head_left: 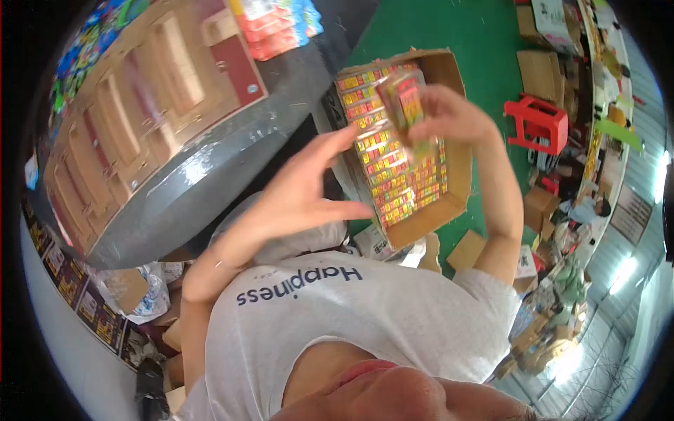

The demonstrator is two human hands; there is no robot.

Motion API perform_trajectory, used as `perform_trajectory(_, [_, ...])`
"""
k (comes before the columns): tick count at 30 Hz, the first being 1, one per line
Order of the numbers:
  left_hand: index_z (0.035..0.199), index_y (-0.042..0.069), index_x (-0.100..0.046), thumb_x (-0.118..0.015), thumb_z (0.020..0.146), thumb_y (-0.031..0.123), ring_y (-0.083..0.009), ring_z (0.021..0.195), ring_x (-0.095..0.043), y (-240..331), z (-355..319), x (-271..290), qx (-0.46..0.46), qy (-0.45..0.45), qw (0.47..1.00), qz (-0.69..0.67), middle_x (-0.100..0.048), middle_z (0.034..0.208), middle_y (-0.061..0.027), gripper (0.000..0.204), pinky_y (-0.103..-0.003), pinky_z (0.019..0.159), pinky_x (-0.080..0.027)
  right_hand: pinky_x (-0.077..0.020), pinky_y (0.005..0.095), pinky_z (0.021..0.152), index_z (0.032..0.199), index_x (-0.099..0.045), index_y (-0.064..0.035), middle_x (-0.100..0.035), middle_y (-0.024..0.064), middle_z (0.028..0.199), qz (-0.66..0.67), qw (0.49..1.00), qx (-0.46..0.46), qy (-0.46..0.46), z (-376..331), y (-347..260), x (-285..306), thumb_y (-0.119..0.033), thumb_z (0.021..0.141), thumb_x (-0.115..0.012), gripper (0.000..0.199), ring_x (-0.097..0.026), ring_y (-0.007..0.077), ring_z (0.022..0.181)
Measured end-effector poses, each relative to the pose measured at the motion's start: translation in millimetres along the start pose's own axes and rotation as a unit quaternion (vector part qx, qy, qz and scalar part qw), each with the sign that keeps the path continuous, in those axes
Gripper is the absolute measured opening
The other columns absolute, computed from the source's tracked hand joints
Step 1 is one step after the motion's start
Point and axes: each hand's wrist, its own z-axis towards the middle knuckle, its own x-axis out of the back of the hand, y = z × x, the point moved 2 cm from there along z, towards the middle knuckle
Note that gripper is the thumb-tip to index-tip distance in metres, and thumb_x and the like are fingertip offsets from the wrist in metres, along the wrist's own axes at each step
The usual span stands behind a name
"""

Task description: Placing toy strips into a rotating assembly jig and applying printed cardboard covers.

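My right hand [456,118] is closed on a clear-wrapped pack of small red and yellow boxes [406,102], slightly blurred, above an open cardboard carton [458,165]. Inside the carton lie rows of similar small red, yellow and green boxes [382,156] under shiny clear film. Beside the carton's left wall hovers my left hand [302,186], its thumb and fingers spread apart and nothing in it. Its fingertips come near the carton's left edge.
At the left, a dark grey table [281,91] carries a brown slotted board [151,84] and red-orange packets [274,31]. Right of the carton, a red plastic stool [537,125] stands on the green floor [484,63]. Farther right are cartons [540,74] and another person [588,209].
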Motion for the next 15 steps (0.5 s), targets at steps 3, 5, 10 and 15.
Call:
perform_trajectory(3, [0.144,0.003,-0.033,-0.080,0.074,0.003,-0.0154,0.122,-0.049,8.5,6.1,-18.5,0.030,0.019,0.914,-0.405,-0.050,0.133,-0.0059,0.084,-0.036,0.102,-0.044,-0.0503,0.0321,0.090,0.120,-0.058,0.0010,-0.066,0.0056,0.113,0.149,0.980,0.130,0.006,7.6,-58.4,-83.3,-0.007,0.080,-0.077,0.046,-0.062,0.0135,0.104])
perform_trajectory(5, [0.141,0.004,-0.037,-0.075,0.078,-0.001,-0.0134,0.117,-0.053,14.7,-5.5,-2.9,0.052,0.049,0.934,-0.351,-0.055,0.125,-0.0042,0.073,-0.033,0.099,-0.045,-0.0521,0.0296,0.082,0.124,-0.056,0.0000,-0.066,0.0056,0.111,0.098,0.983,0.149,0.040,12.8,-75.0,-112.5,-0.010,0.081,-0.077,0.049,-0.062,0.0127,0.100])
perform_trajectory(10, [0.123,0.004,-0.053,-0.073,0.082,0.001,-0.0078,0.086,-0.061,33.2,-68.4,54.3,0.013,0.162,0.928,-0.335,-0.064,0.103,-0.0024,0.045,-0.024,0.073,-0.051,-0.0415,0.0211,0.060,0.098,-0.061,-0.0002,-0.062,0.0000,0.084,-0.240,0.872,0.267,0.333,42.7,-143.5,-160.7,-0.010,0.083,-0.075,0.023,-0.055,0.0045,0.073])
perform_trajectory(15, [0.099,0.004,-0.066,-0.075,0.083,0.005,-0.0036,0.059,-0.054,57.0,-93.7,109.7,0.001,0.272,0.924,-0.269,-0.065,0.077,0.0001,0.019,-0.021,0.050,-0.043,-0.0396,0.0175,0.050,0.081,-0.060,-0.0012,-0.061,-0.0010,0.068,-0.071,0.929,0.278,0.235,99.9,-171.4,-182.8,-0.010,0.087,-0.068,0.013,-0.053,0.0022,0.056])
